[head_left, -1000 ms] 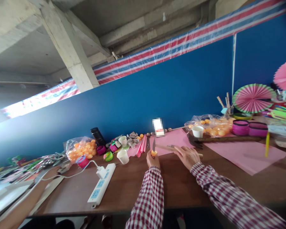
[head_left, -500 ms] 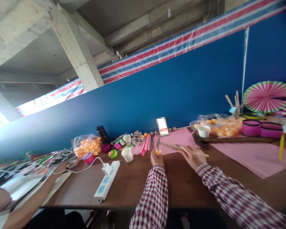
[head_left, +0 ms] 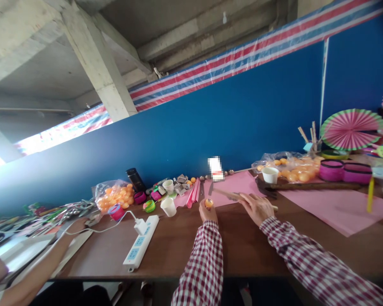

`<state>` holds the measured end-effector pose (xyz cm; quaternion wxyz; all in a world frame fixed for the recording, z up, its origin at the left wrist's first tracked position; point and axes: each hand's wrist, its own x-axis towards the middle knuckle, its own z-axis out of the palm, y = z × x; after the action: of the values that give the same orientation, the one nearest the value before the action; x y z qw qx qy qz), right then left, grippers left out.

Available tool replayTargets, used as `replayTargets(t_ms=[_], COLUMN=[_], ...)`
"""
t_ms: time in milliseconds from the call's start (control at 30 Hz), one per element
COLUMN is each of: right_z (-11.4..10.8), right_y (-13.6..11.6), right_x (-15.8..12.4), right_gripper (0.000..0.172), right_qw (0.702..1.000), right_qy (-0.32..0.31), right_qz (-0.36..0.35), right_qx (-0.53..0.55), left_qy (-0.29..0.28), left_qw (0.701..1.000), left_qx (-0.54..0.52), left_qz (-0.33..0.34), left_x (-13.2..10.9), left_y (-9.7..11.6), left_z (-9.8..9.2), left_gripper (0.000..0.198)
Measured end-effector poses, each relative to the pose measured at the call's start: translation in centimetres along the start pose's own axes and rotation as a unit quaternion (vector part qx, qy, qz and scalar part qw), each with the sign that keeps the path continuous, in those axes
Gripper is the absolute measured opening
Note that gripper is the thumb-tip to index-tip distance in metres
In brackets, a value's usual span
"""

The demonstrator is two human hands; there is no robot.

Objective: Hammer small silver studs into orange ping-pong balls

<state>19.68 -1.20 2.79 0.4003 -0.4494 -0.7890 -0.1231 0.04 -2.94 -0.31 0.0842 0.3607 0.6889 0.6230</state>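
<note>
My left hand (head_left: 208,210) is closed around a small orange ball (head_left: 208,203) above the brown table (head_left: 236,250). A thin dark blade (head_left: 210,189) stands just beyond the ball. My right hand (head_left: 257,208) rests on the table with its fingers over a long wooden stick (head_left: 225,194) that lies across a pink paper sheet (head_left: 234,183); whether it grips the stick I cannot tell. Both arms wear red-and-white checked sleeves.
A white power strip (head_left: 139,247) lies at the left, with paper cups (head_left: 169,207), a bag of orange balls (head_left: 114,195) and small craft items behind. At the right are another bag of balls (head_left: 293,168), pink baskets (head_left: 344,171) and paper fans (head_left: 351,129). Another person's arm (head_left: 35,272) reaches in at far left.
The view has shifted slightly. My hands hold much the same pose. The other person's arm at the left has come further into view.
</note>
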Motion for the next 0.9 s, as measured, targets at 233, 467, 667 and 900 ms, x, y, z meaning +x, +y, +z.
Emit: replayTargets(t_ms=[233, 467, 667, 900], right_z=[-0.2, -0.3, -0.4, -0.5], right_y=[-0.3, -0.4, -0.5, -0.5], right_x=[0.0, 0.0, 0.0, 0.0], right_gripper=[0.03, 0.029, 0.031, 0.032], right_qw=[1.0, 0.999, 1.0, 1.0], right_qy=[-0.018, -0.014, -0.017, -0.008], right_qz=[-0.016, -0.032, -0.023, -0.017], right_qx=[-0.012, -0.009, -0.01, -0.005], left_qy=[0.0, -0.01, -0.017, -0.02], left_qw=[1.0, 1.0, 0.999, 0.999], left_qx=[-0.018, -0.018, -0.01, -0.001], left_qz=[0.006, -0.019, -0.028, -0.028], left_x=[-0.1, -0.1, 0.2, 0.3], left_y=[0.6, 0.3, -0.2, -0.4], left_z=[-0.2, 0.1, 0.1, 0.2], left_gripper=[0.035, 0.035, 0.037, 0.037])
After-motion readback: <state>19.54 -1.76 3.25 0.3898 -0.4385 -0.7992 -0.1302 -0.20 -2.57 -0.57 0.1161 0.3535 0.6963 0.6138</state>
